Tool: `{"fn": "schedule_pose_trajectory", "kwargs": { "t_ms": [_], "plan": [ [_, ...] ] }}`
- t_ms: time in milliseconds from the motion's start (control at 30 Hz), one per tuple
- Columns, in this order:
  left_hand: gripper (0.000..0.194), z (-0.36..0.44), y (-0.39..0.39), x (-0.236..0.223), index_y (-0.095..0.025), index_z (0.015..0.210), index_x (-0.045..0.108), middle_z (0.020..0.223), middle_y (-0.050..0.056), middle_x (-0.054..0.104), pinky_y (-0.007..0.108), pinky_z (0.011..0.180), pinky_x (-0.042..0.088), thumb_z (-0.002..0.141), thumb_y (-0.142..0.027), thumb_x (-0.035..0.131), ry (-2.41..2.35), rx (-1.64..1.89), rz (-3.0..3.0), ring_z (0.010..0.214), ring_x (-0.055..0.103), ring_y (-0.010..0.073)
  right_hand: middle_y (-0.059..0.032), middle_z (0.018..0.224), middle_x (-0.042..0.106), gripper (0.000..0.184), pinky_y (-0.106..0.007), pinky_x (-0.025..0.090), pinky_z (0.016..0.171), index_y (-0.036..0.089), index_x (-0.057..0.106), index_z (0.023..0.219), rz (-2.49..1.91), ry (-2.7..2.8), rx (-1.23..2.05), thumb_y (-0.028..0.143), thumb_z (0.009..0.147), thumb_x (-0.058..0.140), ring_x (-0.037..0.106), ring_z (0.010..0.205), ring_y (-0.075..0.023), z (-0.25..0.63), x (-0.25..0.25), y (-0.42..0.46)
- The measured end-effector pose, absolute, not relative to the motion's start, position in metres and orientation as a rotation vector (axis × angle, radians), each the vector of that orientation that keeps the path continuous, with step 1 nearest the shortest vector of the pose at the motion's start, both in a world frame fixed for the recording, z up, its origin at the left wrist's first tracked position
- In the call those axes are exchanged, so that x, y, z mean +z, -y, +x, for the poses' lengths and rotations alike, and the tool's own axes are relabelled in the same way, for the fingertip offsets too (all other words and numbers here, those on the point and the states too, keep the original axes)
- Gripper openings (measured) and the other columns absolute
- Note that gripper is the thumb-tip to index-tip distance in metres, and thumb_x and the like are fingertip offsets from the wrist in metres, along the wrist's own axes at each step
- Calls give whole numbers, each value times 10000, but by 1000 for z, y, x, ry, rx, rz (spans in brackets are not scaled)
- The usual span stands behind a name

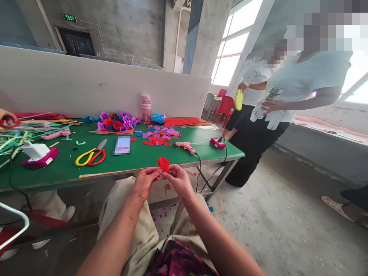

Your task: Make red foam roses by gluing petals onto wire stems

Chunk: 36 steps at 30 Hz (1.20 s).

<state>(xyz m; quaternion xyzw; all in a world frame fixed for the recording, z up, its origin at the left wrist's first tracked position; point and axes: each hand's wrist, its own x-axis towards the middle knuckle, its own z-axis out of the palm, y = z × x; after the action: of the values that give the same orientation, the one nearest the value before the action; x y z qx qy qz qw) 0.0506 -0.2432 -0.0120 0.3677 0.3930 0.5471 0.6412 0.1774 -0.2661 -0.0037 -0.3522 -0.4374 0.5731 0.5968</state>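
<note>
Both my hands meet in front of the table's near edge, over my lap. My left hand [147,178] pinches the lower left side of a red paper petal [163,163], and my right hand [178,177] pinches its lower right side. The petal fans upward above the fingertips, slightly curved. Part of a thin red stem shows just right of my right hand; whether it joins the petal is hidden. Beyond them on the green table [138,151] lie loose purple, red and blue petals [161,135]. A pink glue gun [185,147] rests close by on the right.
Yellow-and-red scissors [91,155], a phone [122,145], finished paper flowers [117,122] and a pink bottle [145,107] stand or lie on the table. Purple power sockets [217,143] trail black cords. Someone's hand [8,117] shows at far left. Two people stand at right.
</note>
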Motion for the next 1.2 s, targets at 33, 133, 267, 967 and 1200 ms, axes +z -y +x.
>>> {"fn": "schedule_pose_trajectory", "kwargs": {
  "t_ms": [33,133,267,967,1200],
  "plan": [
    [279,51,243,-13,-150,657,727,632,36,688,232,572,369,455,-305,842,-896,1251,829,559,535,98,22,663,654,275,-254,468,652,180,583,751,-821,1016,1329,305,593,771,595,590,-111,177,-4,266],
    [270,51,242,-14,-151,653,725,638,35,690,227,571,368,456,-294,842,-896,1252,820,561,532,93,17,681,661,276,-256,468,651,181,587,751,-837,1022,1318,309,589,771,594,590,-112,177,-3,265],
    [262,51,241,-15,-150,656,725,626,27,682,216,566,368,461,-280,842,-888,1244,829,553,516,82,13,678,658,277,-249,457,616,177,596,743,-867,1035,1302,316,579,771,587,581,-114,177,-3,265],
    [238,46,240,-14,-172,713,738,649,25,688,180,573,408,516,-272,828,-824,1182,865,591,546,86,-8,655,664,339,-248,454,614,144,641,743,-882,931,1398,350,524,798,567,546,-96,176,-3,263],
    [313,43,243,-9,-162,799,746,692,45,706,186,593,441,507,-239,828,-802,1199,805,591,564,83,-32,718,686,342,-245,470,632,149,655,774,-861,884,1432,353,541,801,583,582,-98,177,-2,265]
  ]
}}
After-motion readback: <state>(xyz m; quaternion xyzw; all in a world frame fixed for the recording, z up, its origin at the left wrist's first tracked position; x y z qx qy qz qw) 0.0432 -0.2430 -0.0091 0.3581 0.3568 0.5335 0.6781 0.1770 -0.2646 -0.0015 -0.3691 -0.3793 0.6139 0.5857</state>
